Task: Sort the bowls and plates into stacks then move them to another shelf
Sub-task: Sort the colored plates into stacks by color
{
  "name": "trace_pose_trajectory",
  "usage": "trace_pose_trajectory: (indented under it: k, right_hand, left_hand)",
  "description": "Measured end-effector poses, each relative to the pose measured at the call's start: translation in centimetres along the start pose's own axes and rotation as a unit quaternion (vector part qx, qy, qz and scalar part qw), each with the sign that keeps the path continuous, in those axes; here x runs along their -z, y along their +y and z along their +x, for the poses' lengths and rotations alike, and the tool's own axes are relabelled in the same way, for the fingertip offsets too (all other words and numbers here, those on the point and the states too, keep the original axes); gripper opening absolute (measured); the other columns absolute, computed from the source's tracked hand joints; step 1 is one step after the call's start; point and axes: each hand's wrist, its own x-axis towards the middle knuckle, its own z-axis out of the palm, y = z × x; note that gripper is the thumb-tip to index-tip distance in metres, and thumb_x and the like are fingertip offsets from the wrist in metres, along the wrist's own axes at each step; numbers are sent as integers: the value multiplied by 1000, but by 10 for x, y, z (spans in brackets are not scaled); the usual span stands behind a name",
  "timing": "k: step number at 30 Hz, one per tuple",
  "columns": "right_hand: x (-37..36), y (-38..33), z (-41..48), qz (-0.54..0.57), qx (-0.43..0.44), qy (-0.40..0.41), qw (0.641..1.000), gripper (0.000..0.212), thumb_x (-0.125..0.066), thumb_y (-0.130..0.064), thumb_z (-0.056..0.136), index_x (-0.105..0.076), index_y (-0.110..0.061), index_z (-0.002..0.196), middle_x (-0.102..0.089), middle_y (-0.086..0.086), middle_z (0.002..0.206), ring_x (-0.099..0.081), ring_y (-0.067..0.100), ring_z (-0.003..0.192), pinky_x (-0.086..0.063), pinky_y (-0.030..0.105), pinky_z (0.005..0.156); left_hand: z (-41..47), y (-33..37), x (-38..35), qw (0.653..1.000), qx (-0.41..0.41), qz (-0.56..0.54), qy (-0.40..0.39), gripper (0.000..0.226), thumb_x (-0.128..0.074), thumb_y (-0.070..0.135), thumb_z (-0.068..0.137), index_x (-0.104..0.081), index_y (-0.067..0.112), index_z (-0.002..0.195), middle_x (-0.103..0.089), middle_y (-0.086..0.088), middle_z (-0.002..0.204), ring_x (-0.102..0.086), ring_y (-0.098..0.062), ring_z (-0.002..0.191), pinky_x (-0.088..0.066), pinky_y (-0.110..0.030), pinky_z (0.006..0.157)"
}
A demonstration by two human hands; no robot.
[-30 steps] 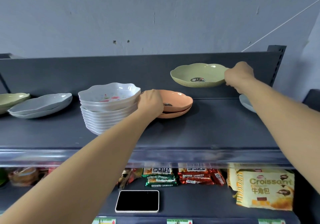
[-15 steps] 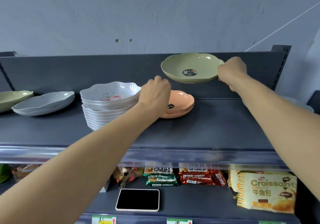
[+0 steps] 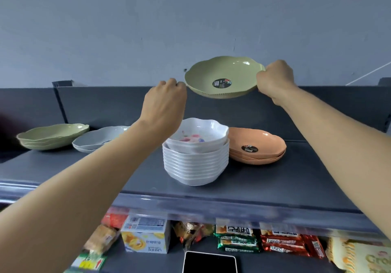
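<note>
A green scalloped plate (image 3: 224, 78) with a dark round sticker hangs in the air above the top shelf (image 3: 275, 184). My right hand (image 3: 275, 80) grips its right rim and my left hand (image 3: 165, 103) pinches its left rim. Below it stands a tall stack of white bowls (image 3: 195, 156), the top one with a floral print. Right of that stack lie orange plates (image 3: 257, 145). At the left end of the shelf rest stacked green plates (image 3: 53, 136) and grey plates (image 3: 99, 138), partly behind my left forearm.
The dark shelf has a raised back panel (image 3: 105, 105) and a clear front lip (image 3: 190, 207). Under it sit snack packets (image 3: 239, 239), a small box (image 3: 146, 236) and a phone (image 3: 209, 262). A grey wall rises behind.
My left hand left the orange plates and rose to take the green plate's left rim. The plate went up and leftward with both hands. The view shifted left.
</note>
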Motion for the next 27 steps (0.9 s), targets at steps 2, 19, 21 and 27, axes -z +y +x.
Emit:
trace_pose_trajectory:
  k: [2,19,21,27]
  right_hand:
    - [-25,-25,-13,-1,12,-14,1000,30,-40,-3,84,-28,-17,61,-33,0,65,-31,15,52,-24,23,41]
    - [-233,-189,-105,15,45,-135,990,29,-42,-5,89,-52,-4,117,-50,6,102,-48,25,85,-44,29,68]
    - [-258,-197,-112,16,41,-154,987,32,-42,-4,89,-53,-2,118,-57,10,115,-48,26,84,-43,28,59]
    - [-335,-224,-130,40,37,-237,970,32,-44,0,86,-57,-2,114,-63,16,112,-56,29,82,-36,24,44]
  left_hand:
    - [-8,-34,-2,1000,14,9,-7,20,-48,-3,88,-37,11,79,-48,-10,85,-37,-25,74,-24,-32,56]
    - [-87,-269,-13,985,97,87,-114,8,-49,2,90,-55,5,94,-58,-12,101,-56,-31,94,-32,-33,61]
    - [-97,-286,-16,984,80,99,-128,11,-50,5,92,-57,6,100,-59,-11,104,-56,-30,97,-33,-32,64]
    - [-123,-332,-21,972,51,128,-189,22,-47,13,94,-58,13,113,-60,-4,113,-57,-26,105,-44,-35,86]
